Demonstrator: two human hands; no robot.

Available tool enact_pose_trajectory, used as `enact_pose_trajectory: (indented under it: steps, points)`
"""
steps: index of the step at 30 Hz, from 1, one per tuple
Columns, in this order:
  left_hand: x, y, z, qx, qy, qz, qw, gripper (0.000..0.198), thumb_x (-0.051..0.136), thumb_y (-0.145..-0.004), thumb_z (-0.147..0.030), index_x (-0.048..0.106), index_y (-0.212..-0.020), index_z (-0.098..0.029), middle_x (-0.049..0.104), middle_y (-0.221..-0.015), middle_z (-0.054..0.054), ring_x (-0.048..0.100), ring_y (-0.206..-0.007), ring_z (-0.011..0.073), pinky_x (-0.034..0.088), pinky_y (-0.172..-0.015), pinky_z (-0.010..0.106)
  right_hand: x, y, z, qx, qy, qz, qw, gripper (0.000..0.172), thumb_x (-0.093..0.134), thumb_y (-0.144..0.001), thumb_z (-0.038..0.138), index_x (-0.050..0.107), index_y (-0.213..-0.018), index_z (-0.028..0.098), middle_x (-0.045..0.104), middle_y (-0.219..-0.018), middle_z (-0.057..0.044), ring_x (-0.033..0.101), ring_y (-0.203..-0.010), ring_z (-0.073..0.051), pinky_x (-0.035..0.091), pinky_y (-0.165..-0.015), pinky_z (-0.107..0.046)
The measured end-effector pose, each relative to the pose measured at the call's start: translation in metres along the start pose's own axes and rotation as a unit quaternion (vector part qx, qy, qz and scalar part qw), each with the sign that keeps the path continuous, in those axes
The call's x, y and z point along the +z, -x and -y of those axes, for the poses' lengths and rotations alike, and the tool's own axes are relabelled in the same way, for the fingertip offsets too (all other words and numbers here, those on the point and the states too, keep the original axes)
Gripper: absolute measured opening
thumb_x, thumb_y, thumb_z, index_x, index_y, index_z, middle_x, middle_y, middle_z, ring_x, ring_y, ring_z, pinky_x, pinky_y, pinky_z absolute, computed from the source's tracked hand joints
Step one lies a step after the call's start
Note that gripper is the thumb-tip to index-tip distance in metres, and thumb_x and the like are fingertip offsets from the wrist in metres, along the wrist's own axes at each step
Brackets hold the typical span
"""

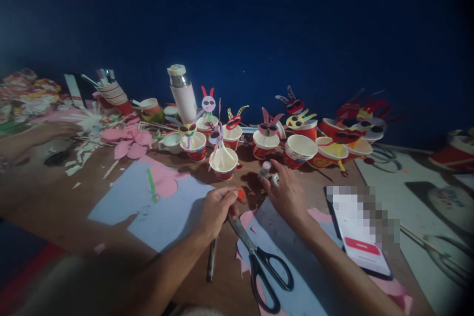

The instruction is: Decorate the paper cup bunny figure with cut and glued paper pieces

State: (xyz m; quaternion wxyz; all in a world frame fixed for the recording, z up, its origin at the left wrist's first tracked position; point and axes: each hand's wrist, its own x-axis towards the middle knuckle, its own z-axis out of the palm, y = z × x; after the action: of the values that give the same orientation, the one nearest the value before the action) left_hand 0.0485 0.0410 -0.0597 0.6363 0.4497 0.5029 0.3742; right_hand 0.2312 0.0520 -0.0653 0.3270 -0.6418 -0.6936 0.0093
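Between the thumb and fingers of my left hand (219,206) is a small orange-red piece (241,194). My right hand (283,187) has its fingers around a small glue stick (265,169) with a pinkish top, in front of the paper cups. Black-handled scissors (255,252) lie on blue paper (292,261) between my forearms, their blades close to my left hand. Several cups with paper faces stand beyond my hands, among them a white-rimmed cup (223,164) and a stack of cups (300,150).
A phone (361,232) lies right of my right forearm. Blue sheets (163,217) and pink cutouts (133,138) lie to the left, with a white bottle (184,98) at the back. Another person's hand (55,132) rests at the far left.
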Motion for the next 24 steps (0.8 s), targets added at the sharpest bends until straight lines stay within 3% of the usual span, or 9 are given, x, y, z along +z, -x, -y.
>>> enact_pose_trajectory:
  steps: [6, 10, 14, 19, 24]
  points:
    - [0.005, 0.003, -0.008, 0.011, 0.053, 0.002, 0.999, 0.022, 0.055, -0.072, -0.034, 0.060, -0.071, -0.012, 0.060, -0.061, 0.001, 0.044, -0.041, 0.0071, 0.034, -0.041, 0.020, -0.001, -0.002, -0.004, -0.019, 0.031, 0.003, 0.999, 0.021, 0.049, -0.085, 0.027, 0.056, -0.102, 0.015, 0.063, -0.100, -0.012, 0.053, -0.094, -0.027, 0.035, -0.084, -0.039]
    - [0.004, 0.006, -0.014, 0.039, 0.020, -0.025, 0.999, 0.020, 0.056, -0.072, -0.031, 0.063, -0.077, -0.013, 0.058, -0.060, 0.000, 0.048, -0.045, 0.0083, 0.036, -0.044, 0.019, -0.008, 0.005, 0.004, -0.027, -0.104, 0.011, 0.994, 0.024, 0.045, -0.086, 0.029, 0.048, -0.106, 0.015, 0.062, -0.097, -0.011, 0.056, -0.090, -0.023, 0.039, -0.081, -0.036]
    - [0.002, 0.008, -0.017, 0.074, 0.044, -0.032, 0.996, 0.018, 0.056, -0.073, -0.030, 0.063, -0.079, -0.014, 0.058, -0.069, 0.001, 0.049, -0.052, 0.0089, 0.039, -0.049, 0.020, -0.016, 0.013, 0.021, -0.026, -0.242, 0.076, 0.967, 0.025, 0.039, -0.089, 0.031, 0.044, -0.110, 0.018, 0.060, -0.096, -0.008, 0.058, -0.087, -0.020, 0.044, -0.075, -0.031]
    - [0.000, 0.010, -0.011, 0.112, 0.102, -0.015, 0.988, 0.020, 0.054, -0.077, -0.034, 0.062, -0.081, -0.017, 0.059, -0.079, 0.002, 0.051, -0.058, 0.0101, 0.038, -0.049, 0.020, -0.024, 0.016, 0.038, -0.019, -0.281, 0.192, 0.940, 0.028, 0.034, -0.091, 0.032, 0.050, -0.111, 0.020, 0.062, -0.099, -0.007, 0.059, -0.092, -0.021, 0.045, -0.078, -0.032]
    - [0.004, 0.014, -0.016, 0.180, 0.106, -0.095, 0.973, 0.020, 0.051, -0.080, -0.034, 0.061, -0.077, -0.016, 0.062, -0.077, 0.003, 0.055, -0.069, 0.0136, 0.043, -0.065, 0.024, -0.023, 0.023, 0.050, -0.049, -0.341, 0.269, 0.899, 0.029, 0.034, -0.092, 0.031, 0.052, -0.112, 0.022, 0.062, -0.101, -0.006, 0.058, -0.092, -0.020, 0.045, -0.081, -0.032]
